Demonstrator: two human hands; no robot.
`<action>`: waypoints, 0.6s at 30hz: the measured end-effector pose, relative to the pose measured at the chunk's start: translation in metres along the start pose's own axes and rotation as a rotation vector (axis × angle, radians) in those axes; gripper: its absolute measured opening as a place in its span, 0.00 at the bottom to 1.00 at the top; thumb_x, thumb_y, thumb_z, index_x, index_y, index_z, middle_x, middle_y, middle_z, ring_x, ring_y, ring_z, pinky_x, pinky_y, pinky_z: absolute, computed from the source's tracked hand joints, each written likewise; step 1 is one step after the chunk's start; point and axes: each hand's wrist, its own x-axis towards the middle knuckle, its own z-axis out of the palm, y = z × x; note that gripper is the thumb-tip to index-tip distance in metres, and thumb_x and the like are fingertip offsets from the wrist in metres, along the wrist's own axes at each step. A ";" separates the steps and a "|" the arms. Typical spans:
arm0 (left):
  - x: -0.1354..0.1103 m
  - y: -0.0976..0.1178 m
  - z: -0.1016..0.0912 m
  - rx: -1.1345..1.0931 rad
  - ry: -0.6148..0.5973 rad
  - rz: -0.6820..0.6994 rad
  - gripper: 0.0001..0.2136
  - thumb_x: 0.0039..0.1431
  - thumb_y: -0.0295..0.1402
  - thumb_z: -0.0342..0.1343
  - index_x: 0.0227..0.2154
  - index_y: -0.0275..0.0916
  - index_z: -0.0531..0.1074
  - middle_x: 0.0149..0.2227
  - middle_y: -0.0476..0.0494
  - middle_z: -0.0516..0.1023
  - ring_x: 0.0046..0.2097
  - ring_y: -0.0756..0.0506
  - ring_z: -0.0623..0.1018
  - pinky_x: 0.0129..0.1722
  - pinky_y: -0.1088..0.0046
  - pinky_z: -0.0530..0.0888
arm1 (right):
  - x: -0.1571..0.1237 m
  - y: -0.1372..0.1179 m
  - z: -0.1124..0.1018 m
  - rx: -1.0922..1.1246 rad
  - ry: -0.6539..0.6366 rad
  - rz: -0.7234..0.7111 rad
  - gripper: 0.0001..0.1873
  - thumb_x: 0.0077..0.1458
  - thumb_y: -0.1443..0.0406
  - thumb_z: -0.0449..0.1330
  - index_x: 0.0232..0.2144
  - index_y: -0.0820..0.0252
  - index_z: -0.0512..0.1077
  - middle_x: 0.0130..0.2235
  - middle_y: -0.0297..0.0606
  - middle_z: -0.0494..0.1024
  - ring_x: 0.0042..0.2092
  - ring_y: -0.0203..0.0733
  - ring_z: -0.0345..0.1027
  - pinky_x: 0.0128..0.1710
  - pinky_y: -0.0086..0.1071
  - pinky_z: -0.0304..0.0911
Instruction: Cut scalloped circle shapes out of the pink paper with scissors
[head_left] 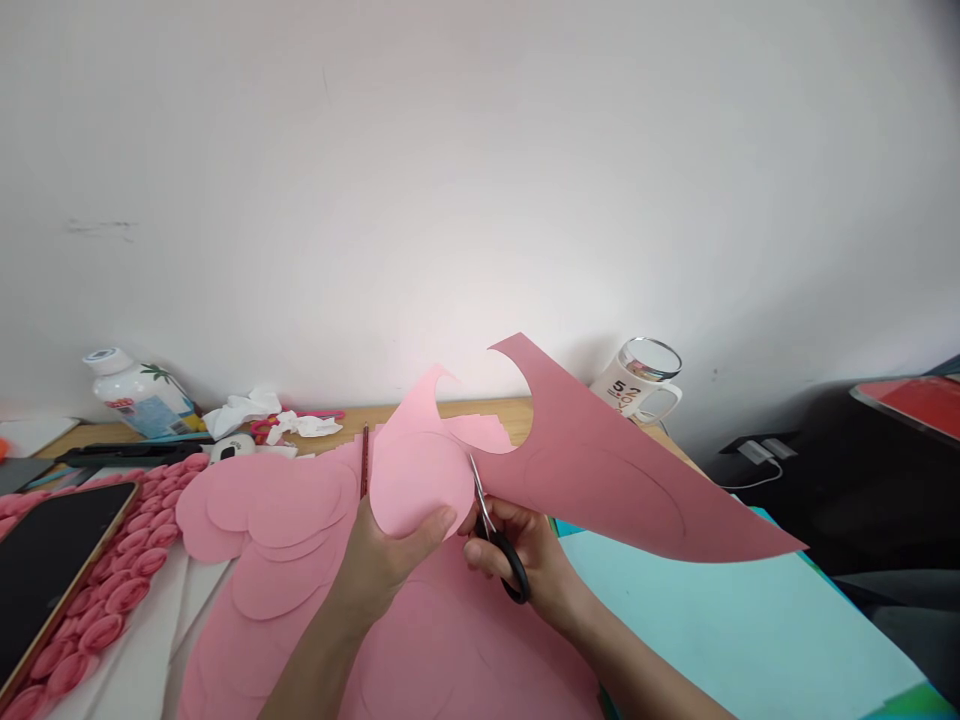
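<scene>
My left hand [401, 555] grips a sheet of pink paper [592, 480] by a rounded part, thumb on top. The sheet has curved cut-outs along its upper edge, and a pencilled curve shows on its right part. In my right hand [525, 560] is a pair of scissors [501, 555] with black handles, blades pointing up at the paper beside the rounded part. Whether the blades are closed is hard to see. Below lie pink paper circles [285, 580], overlapping in a pile, and more pink paper [450, 650].
At left lie a phone [60, 560] and pink rosette-textured fabric [124, 595]. Along the wall stand a white bottle [142, 395], crumpled tissue [240, 410] and a white mug [634, 380]. A pencil [365, 460] lies behind my left hand. Light-blue paper [675, 610] covers the right side.
</scene>
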 end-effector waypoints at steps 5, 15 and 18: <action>0.000 0.000 0.000 -0.004 0.015 -0.015 0.19 0.39 0.38 0.61 0.38 0.37 0.72 0.37 0.38 0.79 0.42 0.38 0.75 0.39 0.64 0.73 | -0.001 -0.002 0.000 -0.007 0.006 0.049 0.14 0.43 0.56 0.63 0.26 0.60 0.68 0.19 0.28 0.62 0.22 0.32 0.53 0.22 0.28 0.52; 0.005 -0.007 -0.001 -0.069 -0.007 -0.069 0.17 0.42 0.40 0.61 0.35 0.34 0.74 0.34 0.39 0.79 0.40 0.39 0.76 0.38 0.64 0.74 | 0.001 -0.007 0.004 0.025 0.018 0.082 0.15 0.41 0.56 0.64 0.21 0.60 0.66 0.16 0.27 0.63 0.19 0.31 0.56 0.19 0.27 0.54; 0.005 -0.009 0.004 -0.034 0.036 -0.008 0.18 0.46 0.44 0.58 0.36 0.36 0.74 0.33 0.39 0.80 0.40 0.39 0.77 0.37 0.63 0.75 | 0.000 -0.003 0.003 0.077 -0.017 0.080 0.15 0.41 0.56 0.64 0.22 0.60 0.66 0.19 0.28 0.65 0.19 0.31 0.58 0.21 0.27 0.57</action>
